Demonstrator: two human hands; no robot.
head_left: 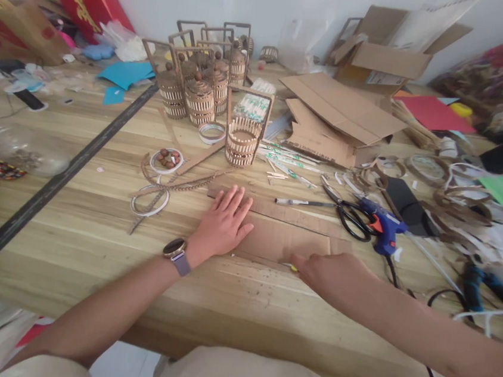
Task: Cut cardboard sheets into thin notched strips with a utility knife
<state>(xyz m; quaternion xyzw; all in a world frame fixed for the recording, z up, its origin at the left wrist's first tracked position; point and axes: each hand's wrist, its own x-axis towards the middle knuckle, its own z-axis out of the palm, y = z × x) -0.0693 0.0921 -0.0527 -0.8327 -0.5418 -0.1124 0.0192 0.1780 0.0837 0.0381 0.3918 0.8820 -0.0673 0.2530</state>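
My left hand lies flat, fingers stretched out, pressing on the left end of a flat cardboard sheet on the wooden table. A watch sits on that wrist. My right hand rests closed on the sheet's near edge, pinching a small tool with a yellow tip that I cannot name. Just beyond the sheet lie a pen, black scissors and a blue glue gun.
Several small stick lanterns stand at the back centre, one unfinished lantern closer. Cardboard pieces and an open box sit behind right. Paper rings, coloured sheets and cables clutter the right side. A dish of beads lies left of centre.
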